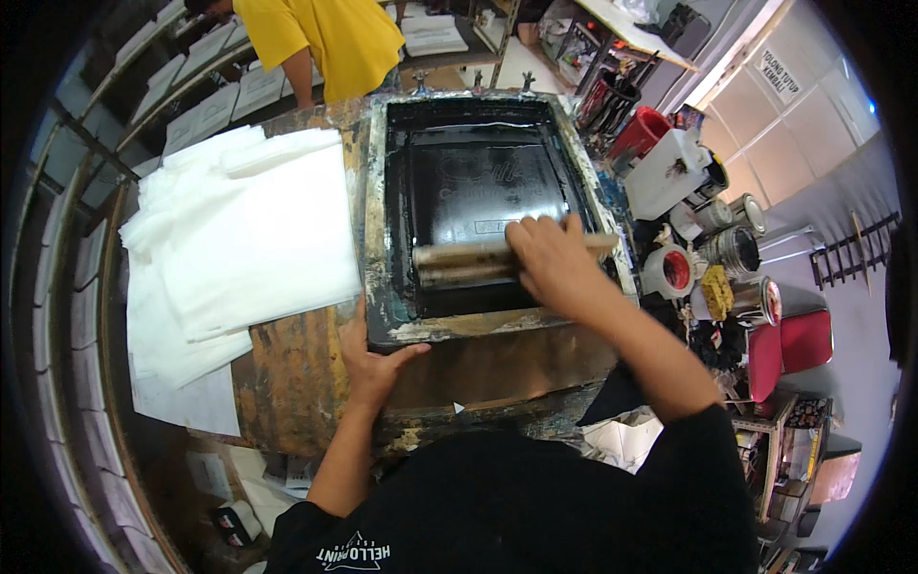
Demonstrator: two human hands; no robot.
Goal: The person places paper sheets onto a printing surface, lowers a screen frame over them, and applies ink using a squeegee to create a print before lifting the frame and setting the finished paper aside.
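My black fabric shirt (516, 497) fronted a paint-stained wooden screen frame (478, 326).
Right hand (559, 263): gripped long wooden squeegee (464, 254). Left hand (368, 368): at frame corner; grip, I couldn't tell.

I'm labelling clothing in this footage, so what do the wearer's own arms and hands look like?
Both the left hand and the right hand are bare, with no gloves visible. The forearms are uncovered too, below the short, plain black sleeves of a black shirt with a white print.
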